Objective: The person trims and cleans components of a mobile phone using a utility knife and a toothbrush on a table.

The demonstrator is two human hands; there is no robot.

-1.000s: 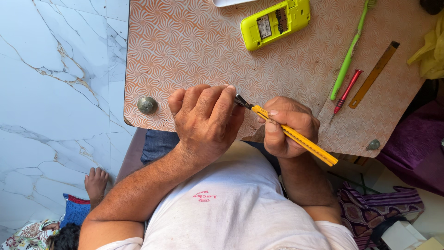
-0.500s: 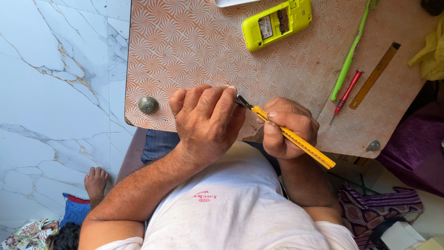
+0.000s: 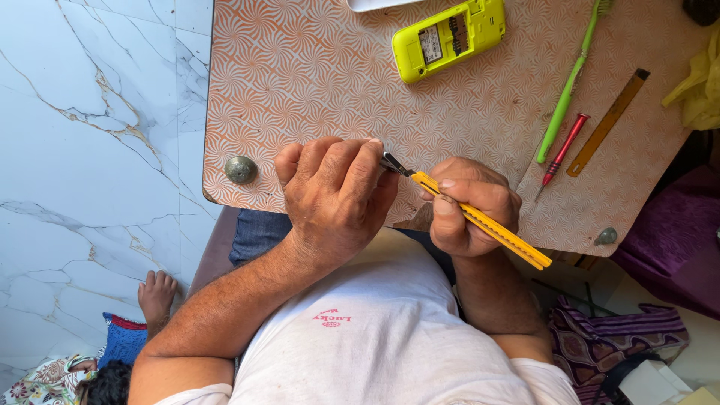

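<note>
**Two hands working a yellow utility knife at the table's near edge**

The right hand (image 3: 471, 206) is clenched around the yellow utility knife (image 3: 480, 220), thumb pressed on its upper face; the handle runs down and to the right past the palm, while the dark blade tip points up and to the left. The left hand (image 3: 337, 196) is curled into a loose fist just beside the blade tip, fingertips (image 3: 373, 154) touching it; whether something small is pinched beneath them cannot be told. Both hands rest at the near edge of the patterned table (image 3: 300, 82). Further across the table lie a yellow-green phone body (image 3: 448, 37), a green toothbrush (image 3: 568, 82), a red screwdriver (image 3: 562, 152) and a brown ruler (image 3: 607, 122), all well apart from the hands. A round metal stud (image 3: 241, 169) sits near the table's left corner.
</note>
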